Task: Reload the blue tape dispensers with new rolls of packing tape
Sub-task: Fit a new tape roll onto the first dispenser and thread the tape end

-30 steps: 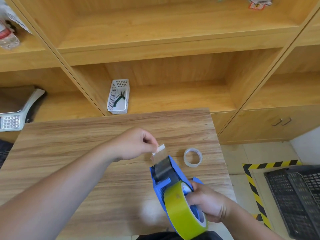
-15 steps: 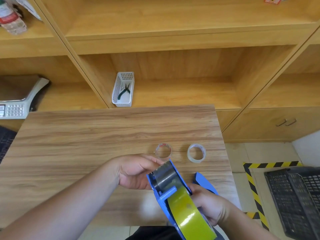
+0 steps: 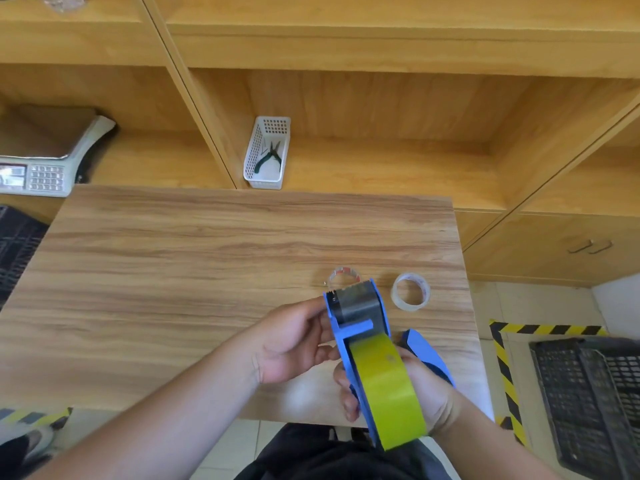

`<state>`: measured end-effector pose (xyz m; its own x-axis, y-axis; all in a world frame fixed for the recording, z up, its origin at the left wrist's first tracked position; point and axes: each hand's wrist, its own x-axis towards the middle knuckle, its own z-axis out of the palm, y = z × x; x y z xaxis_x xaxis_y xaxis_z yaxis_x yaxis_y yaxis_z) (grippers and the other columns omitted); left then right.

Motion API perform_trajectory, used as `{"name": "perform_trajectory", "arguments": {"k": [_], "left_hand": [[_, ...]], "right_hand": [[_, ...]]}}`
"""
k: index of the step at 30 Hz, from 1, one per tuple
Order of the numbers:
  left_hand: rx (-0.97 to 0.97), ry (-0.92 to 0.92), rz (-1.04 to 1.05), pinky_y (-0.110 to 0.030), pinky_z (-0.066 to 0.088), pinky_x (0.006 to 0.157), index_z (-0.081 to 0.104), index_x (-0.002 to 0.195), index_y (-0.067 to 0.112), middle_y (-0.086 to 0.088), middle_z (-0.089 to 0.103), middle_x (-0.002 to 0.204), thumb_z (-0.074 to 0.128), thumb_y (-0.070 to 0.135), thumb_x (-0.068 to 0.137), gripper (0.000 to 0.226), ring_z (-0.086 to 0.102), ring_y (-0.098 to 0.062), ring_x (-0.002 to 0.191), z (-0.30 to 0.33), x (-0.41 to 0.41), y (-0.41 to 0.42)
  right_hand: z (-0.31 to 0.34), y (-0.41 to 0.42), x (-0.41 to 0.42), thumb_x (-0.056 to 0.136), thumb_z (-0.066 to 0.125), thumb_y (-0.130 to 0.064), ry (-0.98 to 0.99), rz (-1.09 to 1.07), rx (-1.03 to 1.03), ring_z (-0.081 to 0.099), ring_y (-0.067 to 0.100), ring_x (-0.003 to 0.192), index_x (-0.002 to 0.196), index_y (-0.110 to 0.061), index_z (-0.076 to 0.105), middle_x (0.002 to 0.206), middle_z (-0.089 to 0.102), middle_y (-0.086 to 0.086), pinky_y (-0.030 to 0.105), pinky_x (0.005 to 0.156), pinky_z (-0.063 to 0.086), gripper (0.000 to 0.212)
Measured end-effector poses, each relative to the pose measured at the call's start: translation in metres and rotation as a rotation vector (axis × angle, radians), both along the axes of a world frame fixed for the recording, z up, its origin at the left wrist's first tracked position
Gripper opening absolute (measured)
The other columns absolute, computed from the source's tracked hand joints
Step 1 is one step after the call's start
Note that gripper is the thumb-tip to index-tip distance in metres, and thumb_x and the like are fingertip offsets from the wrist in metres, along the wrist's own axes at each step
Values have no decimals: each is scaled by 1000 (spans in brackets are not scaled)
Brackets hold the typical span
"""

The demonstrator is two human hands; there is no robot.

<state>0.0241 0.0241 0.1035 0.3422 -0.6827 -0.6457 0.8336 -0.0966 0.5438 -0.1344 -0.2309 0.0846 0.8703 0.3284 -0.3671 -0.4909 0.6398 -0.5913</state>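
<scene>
A blue tape dispenser (image 3: 360, 327) carries a fat yellow-green roll of packing tape (image 3: 389, 389). My right hand (image 3: 415, 393) grips it from below and behind, near the table's front edge. My left hand (image 3: 294, 344) rests against the dispenser's left side plate, fingers on the blue frame beside the grey roller. Two used-up clear tape cores lie on the wooden table (image 3: 173, 289): one (image 3: 343, 277) just beyond the dispenser's toothed front end, the other (image 3: 410, 292) to its right.
A white perforated basket (image 3: 266, 154) holding pliers stands on the shelf behind the table. A weighing scale (image 3: 45, 168) sits on the left shelf. A black plastic crate (image 3: 588, 403) stands on the floor at the right, beside yellow-black floor tape (image 3: 505, 375).
My left hand let go of the tape's loose end above the dispenser and came down onto its left side. The dispenser tilted more upright, uncovering the nearer empty core.
</scene>
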Motion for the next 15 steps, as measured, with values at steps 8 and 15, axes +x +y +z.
{"name": "perform_trajectory", "arguments": {"k": [8,15], "left_hand": [[142,202,175,-45,36,119,67,135,9,-18,64,139,51,58,99,63,58,-35,127,-41,-13,17],[371,235,209,-43,56,98,73,120,9,-16,79,114,41,51,106,54,75,-29,105,-84,-21,38]], "right_hand": [[-38,108,31,87,64,8,295,42,-221,60,55,118,127,9,62,127,61,40,66,106,44,40],[-74,130,28,86,70,0,355,61,-417,69,36,115,124,-4,66,120,74,19,52,105,50,39]]}}
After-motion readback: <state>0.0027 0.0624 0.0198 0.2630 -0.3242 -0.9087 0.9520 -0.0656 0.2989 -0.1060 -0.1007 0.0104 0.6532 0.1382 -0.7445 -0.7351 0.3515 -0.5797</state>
